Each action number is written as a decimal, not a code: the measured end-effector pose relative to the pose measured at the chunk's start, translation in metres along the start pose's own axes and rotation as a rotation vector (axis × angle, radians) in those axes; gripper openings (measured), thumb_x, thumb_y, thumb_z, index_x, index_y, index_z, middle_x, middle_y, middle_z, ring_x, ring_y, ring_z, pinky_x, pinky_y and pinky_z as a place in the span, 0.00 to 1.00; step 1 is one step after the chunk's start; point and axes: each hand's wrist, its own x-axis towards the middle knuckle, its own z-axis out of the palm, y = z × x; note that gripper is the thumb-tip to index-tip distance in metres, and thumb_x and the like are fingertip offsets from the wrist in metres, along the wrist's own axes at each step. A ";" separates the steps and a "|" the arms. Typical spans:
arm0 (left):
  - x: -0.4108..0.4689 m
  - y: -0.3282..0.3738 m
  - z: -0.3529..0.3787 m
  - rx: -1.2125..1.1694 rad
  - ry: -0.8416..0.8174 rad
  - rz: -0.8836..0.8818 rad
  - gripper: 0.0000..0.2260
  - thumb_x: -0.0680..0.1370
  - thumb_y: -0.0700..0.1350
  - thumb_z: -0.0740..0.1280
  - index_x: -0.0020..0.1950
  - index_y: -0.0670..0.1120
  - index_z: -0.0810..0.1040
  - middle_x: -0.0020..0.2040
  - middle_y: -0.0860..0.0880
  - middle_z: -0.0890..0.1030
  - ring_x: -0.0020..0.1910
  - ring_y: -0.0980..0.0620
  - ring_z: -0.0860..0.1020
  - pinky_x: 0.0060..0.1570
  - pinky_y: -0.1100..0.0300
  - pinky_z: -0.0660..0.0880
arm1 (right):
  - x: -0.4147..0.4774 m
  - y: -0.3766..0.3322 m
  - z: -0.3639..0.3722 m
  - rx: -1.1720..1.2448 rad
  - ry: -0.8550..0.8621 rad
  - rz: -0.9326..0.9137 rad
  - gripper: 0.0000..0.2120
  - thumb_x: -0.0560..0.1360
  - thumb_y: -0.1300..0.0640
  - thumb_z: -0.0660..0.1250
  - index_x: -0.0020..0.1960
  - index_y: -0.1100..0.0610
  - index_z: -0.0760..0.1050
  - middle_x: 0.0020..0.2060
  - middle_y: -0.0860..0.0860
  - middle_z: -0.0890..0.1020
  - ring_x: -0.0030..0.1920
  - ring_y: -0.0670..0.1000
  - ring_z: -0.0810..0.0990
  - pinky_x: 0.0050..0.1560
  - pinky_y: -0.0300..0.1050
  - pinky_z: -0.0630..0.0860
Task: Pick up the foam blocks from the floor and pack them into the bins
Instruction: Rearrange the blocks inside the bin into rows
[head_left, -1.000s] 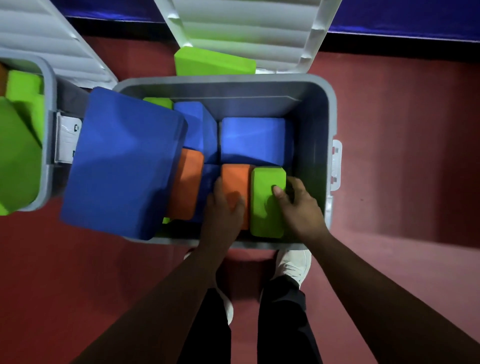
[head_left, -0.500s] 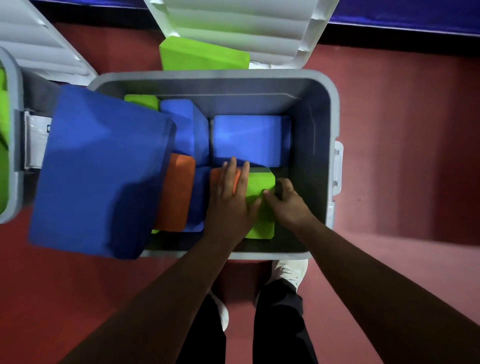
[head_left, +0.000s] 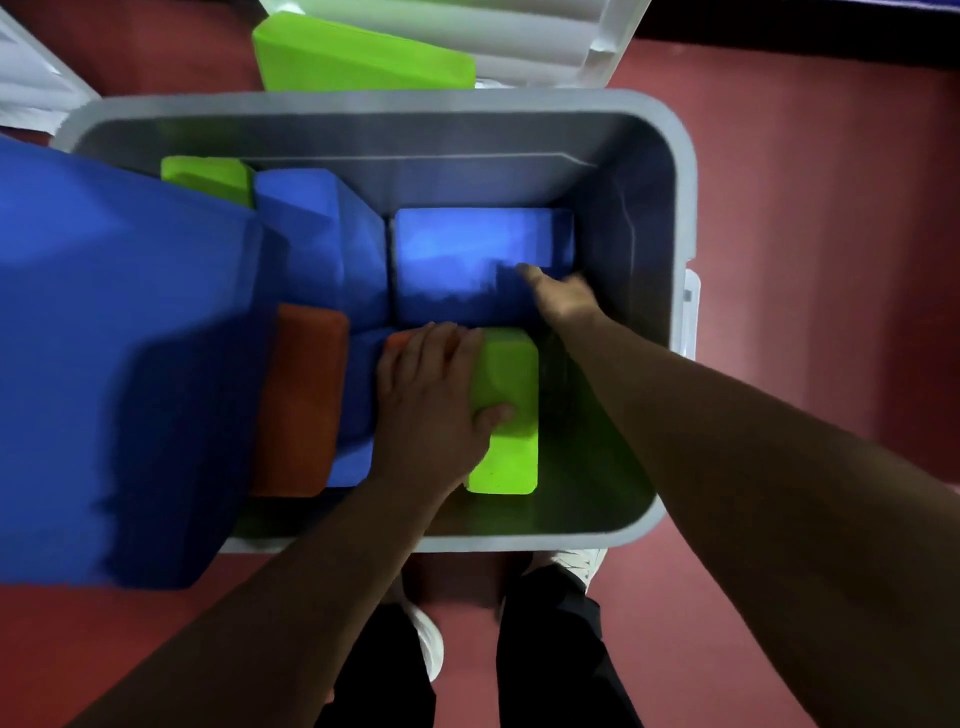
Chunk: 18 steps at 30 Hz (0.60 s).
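Left hand (head_left: 431, 400) presses green block (head_left: 511, 452) — right hand (head_left: 563, 299) over blue block (head_left: 467, 249).

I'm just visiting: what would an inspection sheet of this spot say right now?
Surface: red floor.
Job's things: grey bin packed with foam blocks; big blue block lying across its left rim; loose green block behind it.
Clutter: nothing seen.
Grips: left hand flat on the front green block; right hand, blurred, fingers stretched over a flat blue block.
Cables: nothing seen.
Surroundings: white lid propped open; shoes.
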 end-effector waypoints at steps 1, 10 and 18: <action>0.003 0.000 -0.001 0.011 -0.017 -0.012 0.35 0.68 0.67 0.65 0.70 0.49 0.72 0.67 0.46 0.73 0.67 0.43 0.69 0.66 0.46 0.59 | 0.003 0.003 0.003 -0.039 0.000 -0.010 0.31 0.76 0.48 0.71 0.72 0.65 0.68 0.69 0.58 0.74 0.70 0.56 0.72 0.68 0.43 0.68; 0.004 0.004 0.007 0.041 0.000 -0.040 0.35 0.66 0.62 0.73 0.70 0.50 0.71 0.67 0.45 0.73 0.69 0.43 0.69 0.65 0.45 0.57 | -0.009 0.009 0.006 -0.184 0.102 -0.146 0.38 0.73 0.48 0.74 0.73 0.62 0.60 0.69 0.63 0.68 0.70 0.60 0.68 0.67 0.44 0.66; 0.000 -0.001 0.013 0.074 0.034 -0.035 0.38 0.69 0.61 0.72 0.75 0.47 0.67 0.70 0.44 0.72 0.72 0.43 0.67 0.66 0.42 0.58 | -0.033 -0.002 -0.002 -0.129 0.113 -0.337 0.39 0.62 0.43 0.80 0.63 0.55 0.64 0.63 0.57 0.72 0.61 0.55 0.73 0.65 0.49 0.70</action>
